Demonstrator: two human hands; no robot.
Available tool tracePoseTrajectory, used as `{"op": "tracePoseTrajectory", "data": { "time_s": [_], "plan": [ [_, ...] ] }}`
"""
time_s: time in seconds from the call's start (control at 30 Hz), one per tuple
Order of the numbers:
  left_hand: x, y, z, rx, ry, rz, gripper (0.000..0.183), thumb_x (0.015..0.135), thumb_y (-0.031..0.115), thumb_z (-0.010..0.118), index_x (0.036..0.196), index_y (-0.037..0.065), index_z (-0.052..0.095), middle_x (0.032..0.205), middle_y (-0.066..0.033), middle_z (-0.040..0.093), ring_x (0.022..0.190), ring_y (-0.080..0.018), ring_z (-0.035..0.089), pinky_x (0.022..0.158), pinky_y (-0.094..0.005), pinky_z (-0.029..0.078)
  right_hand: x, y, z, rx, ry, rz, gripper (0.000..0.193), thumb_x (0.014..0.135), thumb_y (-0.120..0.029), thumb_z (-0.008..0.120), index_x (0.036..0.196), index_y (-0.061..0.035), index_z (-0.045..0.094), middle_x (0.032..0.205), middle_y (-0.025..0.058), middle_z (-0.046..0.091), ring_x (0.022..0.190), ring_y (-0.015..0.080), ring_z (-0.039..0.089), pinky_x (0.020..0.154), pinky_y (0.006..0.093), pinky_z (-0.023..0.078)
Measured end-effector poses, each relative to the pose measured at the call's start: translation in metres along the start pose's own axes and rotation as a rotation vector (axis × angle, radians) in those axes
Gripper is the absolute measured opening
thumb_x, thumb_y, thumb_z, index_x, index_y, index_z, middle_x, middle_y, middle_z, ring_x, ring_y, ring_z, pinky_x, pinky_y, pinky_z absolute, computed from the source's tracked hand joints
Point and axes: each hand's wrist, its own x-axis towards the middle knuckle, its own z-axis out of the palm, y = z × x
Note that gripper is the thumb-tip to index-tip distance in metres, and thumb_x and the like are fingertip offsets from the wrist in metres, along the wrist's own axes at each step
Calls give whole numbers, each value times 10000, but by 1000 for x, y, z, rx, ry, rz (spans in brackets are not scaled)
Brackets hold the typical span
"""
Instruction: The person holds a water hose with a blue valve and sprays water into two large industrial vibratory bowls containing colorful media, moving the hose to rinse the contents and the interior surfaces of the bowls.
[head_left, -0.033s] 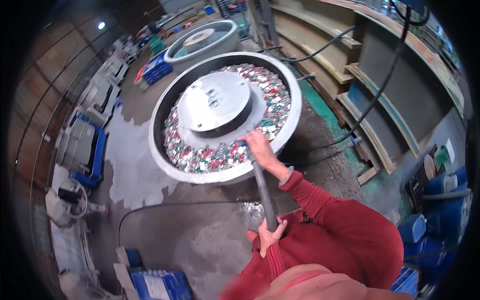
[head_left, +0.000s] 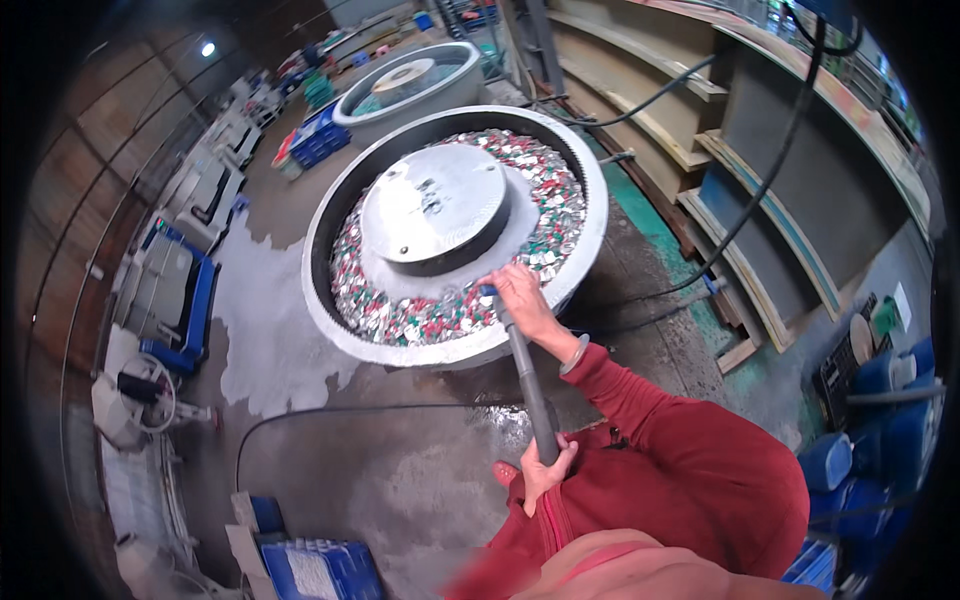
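Observation:
A dark grey tube (head_left: 532, 380) with a blue end slants up from near my body to the front rim of a large round tub (head_left: 595, 215). Lower down, my left hand (head_left: 547, 472) is wrapped round its thick grey part. My right hand (head_left: 524, 308) grips the upper end beside the blue tip, over the tub's near edge. Part of the tip lies hidden behind those fingers. Many small silver, red and green pieces (head_left: 555, 205) fill the ring inside the tub. A round pale metal cover (head_left: 435, 203) sits raised at its centre.
Behind stands a second round tub (head_left: 462, 75), with blue crates (head_left: 318, 135) to its left. Machines (head_left: 165, 290) line the left side. A black hose (head_left: 350, 408) crosses the wet floor. Pale shelving (head_left: 745, 230) and blue containers (head_left: 828, 458) are on the right.
The view has shifted very slightly, so the tub sits a little farther right. Both hands keep their hold on the tube.

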Motion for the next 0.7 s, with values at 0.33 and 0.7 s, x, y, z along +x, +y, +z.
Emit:
{"op": "tracePoseTrajectory", "data": {
  "time_s": [0.33,0.7],
  "plan": [
    [18,12,-11,-23,-23,64,152,760,-35,631,765,53,508,631,39,491,539,-25,434,480,-175,345,20,-12,7,-34,-20,-25,396,944,-305,316,862,-97,643,765,54,519,840,231,456,791,361,300],
    [11,12,-10,-13,2,102,166,755,-51,623,756,63,503,619,43,476,517,-24,411,474,-176,335,16,-16,10,12,20,-69,376,939,-311,345,862,-102,648,764,42,514,847,210,462,784,341,283]
  ]
}}
